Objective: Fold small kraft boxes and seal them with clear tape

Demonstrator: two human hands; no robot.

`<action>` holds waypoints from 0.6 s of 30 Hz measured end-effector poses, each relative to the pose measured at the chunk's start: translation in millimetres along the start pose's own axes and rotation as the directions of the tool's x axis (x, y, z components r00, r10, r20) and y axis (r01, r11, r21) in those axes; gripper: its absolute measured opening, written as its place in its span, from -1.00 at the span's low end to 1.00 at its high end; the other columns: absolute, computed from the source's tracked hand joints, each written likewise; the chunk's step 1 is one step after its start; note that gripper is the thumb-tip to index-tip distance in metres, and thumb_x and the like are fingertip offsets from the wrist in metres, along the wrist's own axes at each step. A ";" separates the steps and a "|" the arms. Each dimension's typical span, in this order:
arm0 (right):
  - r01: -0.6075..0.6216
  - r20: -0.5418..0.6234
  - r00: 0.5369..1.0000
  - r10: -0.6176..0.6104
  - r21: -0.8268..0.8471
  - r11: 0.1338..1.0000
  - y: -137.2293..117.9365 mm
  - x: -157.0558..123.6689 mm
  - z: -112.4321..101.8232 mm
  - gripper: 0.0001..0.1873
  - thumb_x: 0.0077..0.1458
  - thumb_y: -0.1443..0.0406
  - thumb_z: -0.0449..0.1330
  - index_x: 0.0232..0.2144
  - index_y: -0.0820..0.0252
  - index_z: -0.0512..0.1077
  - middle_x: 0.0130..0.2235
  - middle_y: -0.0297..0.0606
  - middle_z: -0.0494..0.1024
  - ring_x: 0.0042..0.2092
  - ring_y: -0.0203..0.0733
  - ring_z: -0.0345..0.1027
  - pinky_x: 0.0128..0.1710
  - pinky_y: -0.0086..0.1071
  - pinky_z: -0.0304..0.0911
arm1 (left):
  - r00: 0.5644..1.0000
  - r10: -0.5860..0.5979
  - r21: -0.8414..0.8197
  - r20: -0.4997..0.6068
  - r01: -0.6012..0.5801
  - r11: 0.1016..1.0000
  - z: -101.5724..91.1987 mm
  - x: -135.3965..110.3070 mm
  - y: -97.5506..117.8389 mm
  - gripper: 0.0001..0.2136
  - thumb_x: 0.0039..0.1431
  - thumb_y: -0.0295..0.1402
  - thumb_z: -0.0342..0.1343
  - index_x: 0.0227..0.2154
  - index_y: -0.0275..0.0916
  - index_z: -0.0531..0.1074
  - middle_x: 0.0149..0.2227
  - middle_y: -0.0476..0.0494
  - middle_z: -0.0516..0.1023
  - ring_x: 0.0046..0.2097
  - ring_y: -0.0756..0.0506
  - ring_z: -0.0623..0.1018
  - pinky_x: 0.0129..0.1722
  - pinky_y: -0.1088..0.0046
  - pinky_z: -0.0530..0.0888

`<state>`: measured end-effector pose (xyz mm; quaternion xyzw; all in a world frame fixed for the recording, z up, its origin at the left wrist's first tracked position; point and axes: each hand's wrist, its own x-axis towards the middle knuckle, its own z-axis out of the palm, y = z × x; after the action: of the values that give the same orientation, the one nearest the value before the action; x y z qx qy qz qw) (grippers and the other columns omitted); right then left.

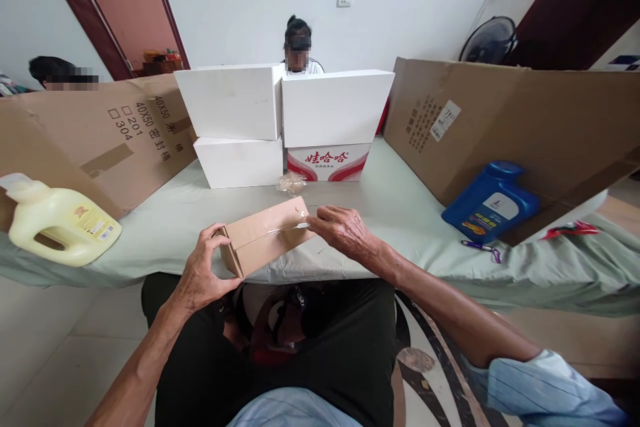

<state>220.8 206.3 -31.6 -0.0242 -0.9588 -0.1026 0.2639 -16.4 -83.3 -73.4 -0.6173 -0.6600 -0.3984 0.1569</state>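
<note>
A small brown cardboard box (265, 232) lies at a slant near the front edge of the cloth-covered table. My left hand (207, 267) holds its left end, thumb below and fingers over the top edge. A glossy strip of clear tape (273, 229) runs along the seam of the box. At the right end my right hand (340, 227) is closed in a pinch on the whitish end of this tape; the fingertips partly hide it. Just behind the box sits a crumpled clump of clear tape (291, 183).
White boxes (227, 103) and a red-and-white carton (327, 163) are stacked behind. Large cardboard sheets (145, 140) flank both sides. A yellow detergent jug (65, 223) stands left; a blue bottle (493, 203) and purple pen (480, 247) are right. Two people sit beyond.
</note>
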 end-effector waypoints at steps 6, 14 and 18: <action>-0.067 -0.028 0.997 0.069 0.068 0.995 22.5 -2.9 -6.9 -0.62 0.59 0.21 0.05 -0.26 0.13 0.56 -0.36 -0.25 0.42 -0.34 -0.21 0.15 -0.33 -0.27 -0.11 | 0.999 -0.034 0.011 -0.035 0.035 0.999 -3.5 -5.5 -4.5 -0.32 0.03 -0.35 0.46 0.17 -0.13 0.27 0.32 -0.46 0.37 0.35 -0.44 0.48 0.19 -0.07 0.59; -0.373 -0.089 0.908 0.410 0.274 0.886 56.1 -49.2 43.4 -0.58 0.60 0.13 -0.04 -0.02 0.17 0.58 -0.24 -0.19 0.56 -0.22 -0.16 0.41 -0.21 -0.35 0.22 | 0.996 -0.087 -0.080 -0.020 0.085 0.993 -14.4 -11.6 -8.6 -0.33 0.07 -0.36 0.44 0.20 -0.11 0.28 0.38 -0.47 0.34 0.43 -0.42 0.42 0.20 -0.05 0.61; -0.562 0.067 0.827 0.558 0.073 0.824 51.4 -85.6 88.5 -0.71 0.48 0.29 0.06 -0.11 0.14 0.60 -0.23 -0.16 0.60 -0.19 -0.11 0.43 -0.27 -0.36 0.22 | 0.994 -0.104 -0.113 -0.012 0.103 0.988 -19.0 -12.1 -10.7 -0.33 0.06 -0.37 0.46 0.21 -0.09 0.31 0.40 -0.43 0.34 0.44 -0.40 0.42 0.23 -0.03 0.61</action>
<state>255.3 275.8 -140.2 -0.2947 -0.9185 0.0228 0.2628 -29.6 -104.5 -73.4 -0.5865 -0.6664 -0.4478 0.1069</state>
